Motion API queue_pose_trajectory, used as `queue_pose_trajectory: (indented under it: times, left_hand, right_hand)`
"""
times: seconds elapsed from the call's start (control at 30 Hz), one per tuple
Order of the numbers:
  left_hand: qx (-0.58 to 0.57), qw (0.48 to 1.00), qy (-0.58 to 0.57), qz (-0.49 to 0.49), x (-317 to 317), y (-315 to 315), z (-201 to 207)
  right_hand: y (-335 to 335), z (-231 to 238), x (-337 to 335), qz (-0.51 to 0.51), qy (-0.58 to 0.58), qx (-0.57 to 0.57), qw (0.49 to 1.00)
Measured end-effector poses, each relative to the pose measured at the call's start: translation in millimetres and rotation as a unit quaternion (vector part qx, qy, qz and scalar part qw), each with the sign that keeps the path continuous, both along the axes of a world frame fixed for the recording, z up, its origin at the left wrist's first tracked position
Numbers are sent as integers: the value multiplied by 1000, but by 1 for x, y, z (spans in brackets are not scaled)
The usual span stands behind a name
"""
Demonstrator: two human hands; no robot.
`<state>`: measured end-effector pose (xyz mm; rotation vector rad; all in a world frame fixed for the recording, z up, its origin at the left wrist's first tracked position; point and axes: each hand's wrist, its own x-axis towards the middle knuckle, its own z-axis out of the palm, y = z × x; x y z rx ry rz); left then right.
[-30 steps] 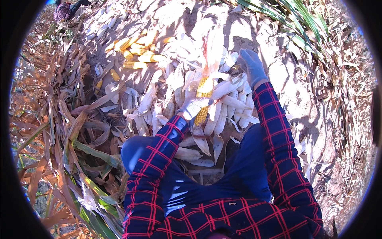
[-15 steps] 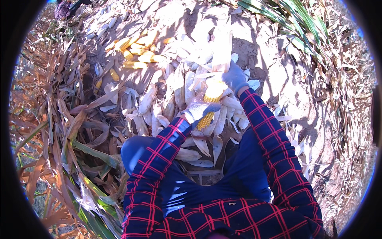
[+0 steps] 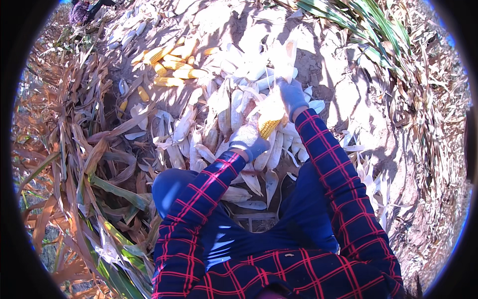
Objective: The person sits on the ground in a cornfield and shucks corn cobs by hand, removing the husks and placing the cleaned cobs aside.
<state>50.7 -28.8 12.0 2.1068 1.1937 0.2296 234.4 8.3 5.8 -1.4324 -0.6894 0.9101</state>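
Observation:
A yellow ear of corn [image 3: 269,128] is clasped in my gloved left hand [image 3: 250,141], in front of my knees. Its lower part is hidden by the glove, and its upper part is washed out by sunlight. Just above and to the right, my gloved right hand [image 3: 293,95] is closed on a pale corn husk [image 3: 286,57] that stands up past the fingers. Whether that husk still joins the ear I cannot tell in the glare. Below both hands lies a heap of unpeeled, dry-husked ears [image 3: 224,112].
Bare yellow ears [image 3: 174,65] are piled on the soil at the far left. Dry corn stalks [image 3: 84,124] line the left side, and green leaves [image 3: 373,30] lie at the far right. A metal frame [image 3: 254,219] shows between my legs. Another person [image 3: 79,12] is at the far left corner.
My left hand has turned and shifted slightly up along the ear, so less of its lower end shows. My right hand has moved slightly, and the husk in it looks narrower.

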Motion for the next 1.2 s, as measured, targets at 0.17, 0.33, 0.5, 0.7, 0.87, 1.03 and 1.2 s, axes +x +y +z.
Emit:
queue_pose_trajectory:
  times: [0.17,0.33,0.5,0.7,0.87,1.03,1.2]
  left_hand:
    - [-28,999,-6,-26,7,-1,22]
    - [-477,834,-279,-11,0,-9,26]
    - [-667,633,-390,-48,-14,-4,-9]
    - [38,980,-115,-158,0,19,-5]
    - [84,981,-90,-148,-15,18,-1]
    - [-224,930,-162,-242,-31,-8,54]
    - [-104,965,-221,-94,-49,3,29]
  right_hand:
    - [1,25,-18,-83,52,121,988]
    - [-3,61,-15,-135,141,127,973]
    - [-8,74,-10,-61,270,132,952]
    - [-14,32,12,55,-48,-69,995]
    - [-16,51,1,5,17,-16,1000]
    - [-42,46,154,-327,185,138,916]
    - [-165,7,242,-287,-457,-241,807]
